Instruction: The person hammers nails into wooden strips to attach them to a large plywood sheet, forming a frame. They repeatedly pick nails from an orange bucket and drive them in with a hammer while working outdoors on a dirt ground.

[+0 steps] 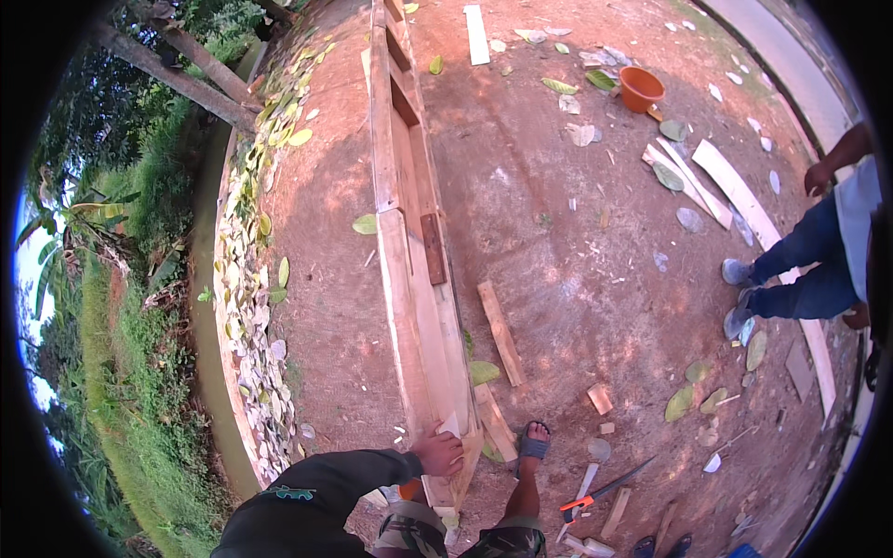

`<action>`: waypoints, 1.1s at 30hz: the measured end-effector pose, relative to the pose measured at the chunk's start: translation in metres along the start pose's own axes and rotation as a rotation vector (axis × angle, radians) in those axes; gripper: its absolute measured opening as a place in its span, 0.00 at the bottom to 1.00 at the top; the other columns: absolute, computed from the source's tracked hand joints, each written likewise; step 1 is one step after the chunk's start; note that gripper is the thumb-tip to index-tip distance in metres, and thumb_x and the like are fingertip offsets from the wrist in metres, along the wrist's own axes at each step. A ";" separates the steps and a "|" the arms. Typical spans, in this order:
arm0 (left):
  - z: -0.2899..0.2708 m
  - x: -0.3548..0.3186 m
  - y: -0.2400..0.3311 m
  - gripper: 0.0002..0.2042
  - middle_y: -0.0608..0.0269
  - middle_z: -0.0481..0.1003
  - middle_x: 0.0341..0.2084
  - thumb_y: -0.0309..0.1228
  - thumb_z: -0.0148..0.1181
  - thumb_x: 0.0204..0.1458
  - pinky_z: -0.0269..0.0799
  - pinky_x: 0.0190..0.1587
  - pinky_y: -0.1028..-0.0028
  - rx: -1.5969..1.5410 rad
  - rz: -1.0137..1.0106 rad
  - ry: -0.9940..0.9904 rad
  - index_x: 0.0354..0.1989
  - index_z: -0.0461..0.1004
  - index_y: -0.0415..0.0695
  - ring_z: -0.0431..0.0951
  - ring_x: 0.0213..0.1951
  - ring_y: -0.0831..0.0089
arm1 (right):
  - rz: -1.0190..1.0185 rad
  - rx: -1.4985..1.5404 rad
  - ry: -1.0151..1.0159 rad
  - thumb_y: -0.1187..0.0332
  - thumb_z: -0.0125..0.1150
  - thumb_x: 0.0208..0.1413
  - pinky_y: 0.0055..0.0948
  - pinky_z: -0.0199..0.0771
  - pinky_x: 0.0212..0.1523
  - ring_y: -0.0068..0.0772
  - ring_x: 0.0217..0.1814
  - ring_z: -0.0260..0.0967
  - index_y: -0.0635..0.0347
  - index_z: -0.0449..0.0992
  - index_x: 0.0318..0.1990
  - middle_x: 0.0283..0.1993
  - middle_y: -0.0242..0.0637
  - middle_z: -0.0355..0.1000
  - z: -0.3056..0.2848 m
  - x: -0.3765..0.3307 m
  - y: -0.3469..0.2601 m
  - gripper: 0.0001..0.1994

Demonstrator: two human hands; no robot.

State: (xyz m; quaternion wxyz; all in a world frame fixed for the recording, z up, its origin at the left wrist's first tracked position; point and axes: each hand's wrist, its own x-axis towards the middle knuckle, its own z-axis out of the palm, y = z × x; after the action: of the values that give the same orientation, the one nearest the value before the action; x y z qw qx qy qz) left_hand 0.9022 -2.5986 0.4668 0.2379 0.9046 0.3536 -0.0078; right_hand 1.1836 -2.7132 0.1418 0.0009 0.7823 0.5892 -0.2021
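Note:
My left hand (439,453), in a dark sleeve, is at the near end of a long wooden beam frame (409,307). Its fingers are bent around a small pale flat piece (450,425), whose kind I cannot make out. The frame runs away from me, with two side boards and a hollow between them. Across the hollow, further along, sits a dark brown block (433,249). Next to the near end lies a short offcut (495,423). My right hand is out of the picture.
A handsaw (579,507) with an orange handle lies right of my sandalled foot (533,446). Wood scraps (502,335) and leaves are scattered about. Another person (809,251) stands at the right by long planks (744,195). An orange bucket (641,89) stands further off; a water channel (209,279) runs left.

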 end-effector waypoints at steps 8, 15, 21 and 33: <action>0.005 -0.003 0.003 0.10 0.72 0.76 0.30 0.44 0.60 0.50 0.57 0.62 0.47 0.007 -0.001 0.030 0.27 0.77 0.52 0.76 0.38 0.73 | 0.014 0.099 -0.099 0.63 0.54 0.59 0.44 0.73 0.50 0.42 0.52 0.73 0.57 0.74 0.44 0.44 0.41 0.75 -0.033 0.003 -0.015 0.11; 0.005 0.012 0.004 0.09 0.69 0.76 0.38 0.41 0.60 0.49 0.51 0.67 0.43 -0.017 0.007 0.151 0.33 0.78 0.51 0.75 0.47 0.71 | 0.139 0.418 -0.269 0.61 0.58 0.58 0.41 0.75 0.47 0.41 0.50 0.74 0.57 0.76 0.43 0.43 0.41 0.76 -0.091 -0.077 -0.011 0.12; 0.011 -0.015 0.014 0.20 0.67 0.73 0.50 0.42 0.64 0.46 0.39 0.68 0.35 0.087 -0.389 0.505 0.48 0.78 0.53 0.70 0.59 0.66 | 0.087 0.501 -0.881 0.60 0.62 0.56 0.38 0.77 0.45 0.40 0.49 0.76 0.57 0.78 0.42 0.42 0.41 0.77 -0.227 -0.259 0.051 0.12; 0.051 -0.015 0.004 0.17 0.67 0.72 0.41 0.36 0.55 0.59 0.65 0.50 0.74 -2.054 -1.298 1.669 0.56 0.67 0.47 0.71 0.43 0.77 | 0.009 0.875 -1.170 0.81 0.66 0.51 0.36 0.59 0.69 0.37 0.70 0.57 0.59 0.46 0.72 0.68 0.41 0.56 -0.306 -0.064 -0.162 0.43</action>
State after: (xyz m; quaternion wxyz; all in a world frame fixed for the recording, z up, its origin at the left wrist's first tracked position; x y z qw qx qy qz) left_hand 0.9011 -2.6330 0.4258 0.4475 -0.2282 0.5702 0.6501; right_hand 1.1165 -2.6499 0.4815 0.0037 0.4776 0.3543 -0.8040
